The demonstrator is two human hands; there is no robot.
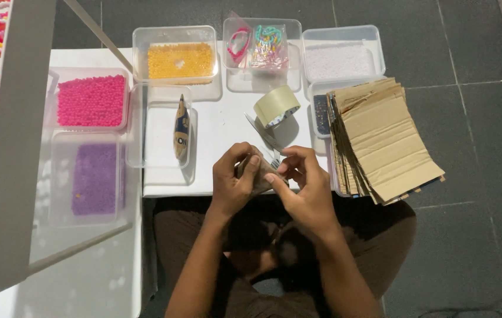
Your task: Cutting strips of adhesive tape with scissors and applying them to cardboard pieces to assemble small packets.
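Note:
My left hand (234, 178) and my right hand (302, 187) meet over the near edge of the white table (221, 126). Both pinch a small flat brownish card piece (261, 180) between thumbs and fingers. A thin strip of tape seems to run from it, though I cannot tell for sure. Just beyond my hands stands a roll of beige tape (276, 106) on edge, with scissors (264, 136) lying beside it. My knees in dark trousers sit under the table edge.
Clear tubs hold pink beads (92, 100), purple beads (94, 178), orange beads (180, 60) and white beads (339, 61). A tub of bracelets (261, 42) sits at the back. A stack of cardboard sheets (380, 141) leans at the right. A white frame (18, 147) stands left.

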